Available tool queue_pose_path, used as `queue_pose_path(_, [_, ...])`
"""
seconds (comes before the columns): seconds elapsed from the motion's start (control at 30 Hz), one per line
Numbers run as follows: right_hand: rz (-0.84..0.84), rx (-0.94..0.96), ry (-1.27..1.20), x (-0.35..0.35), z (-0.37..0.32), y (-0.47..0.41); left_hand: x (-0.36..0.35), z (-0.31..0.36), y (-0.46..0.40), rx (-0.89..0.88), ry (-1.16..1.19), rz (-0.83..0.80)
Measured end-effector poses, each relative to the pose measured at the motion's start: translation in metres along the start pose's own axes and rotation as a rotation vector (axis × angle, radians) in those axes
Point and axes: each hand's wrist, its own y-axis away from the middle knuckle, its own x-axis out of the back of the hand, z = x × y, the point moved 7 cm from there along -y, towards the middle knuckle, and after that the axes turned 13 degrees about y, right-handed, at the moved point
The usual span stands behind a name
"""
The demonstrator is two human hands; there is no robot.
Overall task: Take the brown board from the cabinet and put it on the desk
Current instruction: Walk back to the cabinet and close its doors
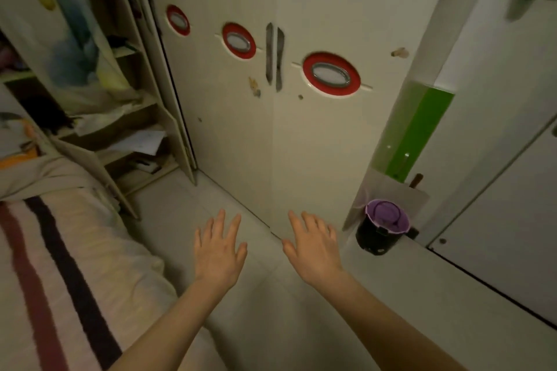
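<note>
Although the task names a brown board, none shows here: the cabinet (271,129) stands with both doors closed, so the board is presumably hidden behind them. The left hand (218,250) and right hand (313,247) hang low in front of the doors, each grip spread flat and holding nothing. The paired handles (274,54) at the door seam sit well above both hands. A board should be stiff and flat, perhaps weighty, likely smooth-faced; taking it by two opposite edges with both hands seems safest. The surface to receive it is not in view.
</note>
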Motion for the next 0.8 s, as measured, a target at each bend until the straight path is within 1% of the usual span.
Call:
queue_pose_path(0.1, [-0.002, 0.080, 0.021, 0.000, -0.013, -0.072, 0.013, -0.022, -0.042, 0.054, -0.018, 0.067])
queue_pose_path(0.2, [0.031, 0.162, 0.033, -0.004, -0.036, -0.146, 0.019, -0.060, -0.088, 0.187, -0.006, 0.044])
queue_pose_path(0.3, [0.047, 0.238, 0.021, -0.010, -0.061, -0.222, 0.033, -0.091, -0.142, 0.225, -0.002, 0.147])
queue_pose_path(0.4, [0.016, 0.353, 0.034, -0.013, -0.087, -0.294, 0.043, -0.123, -0.199, 0.350, -0.036, 0.139])
queue_pose_path(0.53, [0.032, 0.475, 0.087, -0.015, -0.120, -0.392, 0.050, -0.160, -0.262, 0.495, -0.012, 0.163])
queue_pose_path(0.67, [-0.049, 0.588, 0.053, -0.025, -0.166, -0.477, 0.065, -0.205, -0.310, 0.584, 0.007, 0.196])
queue_pose_path(0.8, [0.005, 0.627, -0.021, -0.026, -0.220, -0.557, 0.086, -0.271, -0.365, 0.649, -0.018, 0.190])
